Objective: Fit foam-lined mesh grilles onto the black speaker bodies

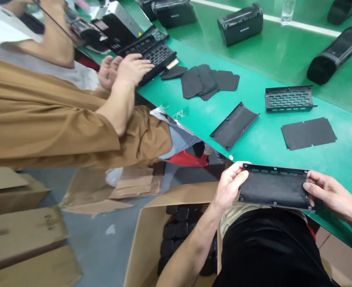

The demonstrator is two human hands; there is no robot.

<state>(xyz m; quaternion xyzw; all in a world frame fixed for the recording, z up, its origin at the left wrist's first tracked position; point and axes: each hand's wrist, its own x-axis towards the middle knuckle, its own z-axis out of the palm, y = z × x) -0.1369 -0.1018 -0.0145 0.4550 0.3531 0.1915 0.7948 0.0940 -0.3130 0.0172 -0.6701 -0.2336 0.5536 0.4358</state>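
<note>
- Panel (274,187), black with cloth over it, held flat over the lap at the near edge of the tabletop (253,135).
- Left hand (229,185): fingers (241,175) clamped on the panel's left edge, thumb on top.
- Right hand (328,193): fingertips gripping the panel's right edge.
- Far left: flat cartons (23,231) on the floor.
- Open box (146,231) of black parts, below the left forearm.
- Co-worker's brown sleeve (44,115) spans the upper left; co-worker's hands (128,69) rest on a second grille (155,56) at the tabletop's edge.
- Pile of dark pads (206,81) just right of that, overlapping each other.
- Curved cover (234,124) lies alone, mid tabletop, above the left hand.
- Grille (288,97) lies beyond the panel, apart from it.
- Dark sheet (309,132) lies flat between grille and panel.
- Speakers (240,24) stand on the far strip; a clear bottle (288,10) is near them.
</note>
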